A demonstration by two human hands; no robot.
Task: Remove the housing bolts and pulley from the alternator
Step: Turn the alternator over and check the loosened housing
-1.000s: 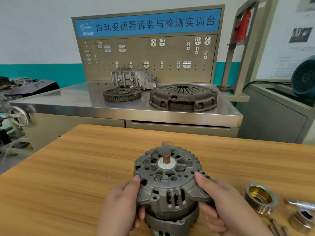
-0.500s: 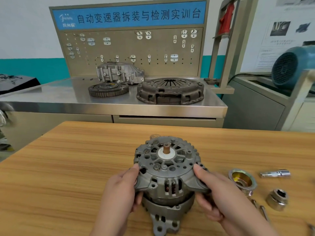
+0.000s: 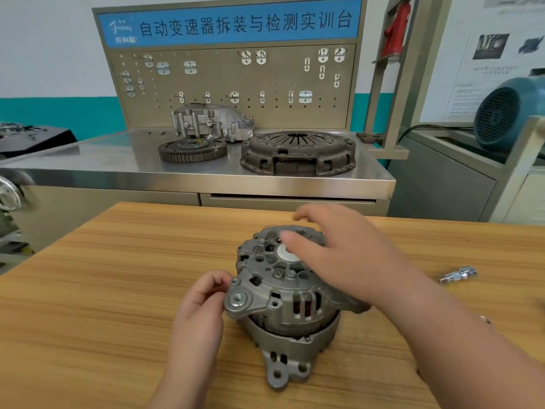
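Standing on the wooden table (image 3: 118, 290) with its vented front face up, the alternator (image 3: 283, 305) sits right in front of you. One drilled lug (image 3: 280, 370) points toward you, which looks like the reason the body rests slightly tilted rather than flat. That upright pose puts the face and the housing seam where you can reach them from above.

Your left hand (image 3: 197, 308) is curled against the rim of the mounting ear (image 3: 244, 299) on the alternator's left side. It is probably there to stop the body turning or rocking, though whether it truly pinches the ear or only rests beside it I cannot tell.

Your right hand (image 3: 348, 261) is loose and spread over the top, fingers relaxed and blurred, holding nothing. It covers the centre, so only part of the white hub ring (image 3: 284, 252) shows and the shaft is hidden.

No pulley rides on that face, so that half of the job seems done; the pulley itself is out of view. A chrome socket adapter (image 3: 458, 275) lies well off to your right — handy, I'd judge, for the housing bolts, which are too small to pick out with confidence.
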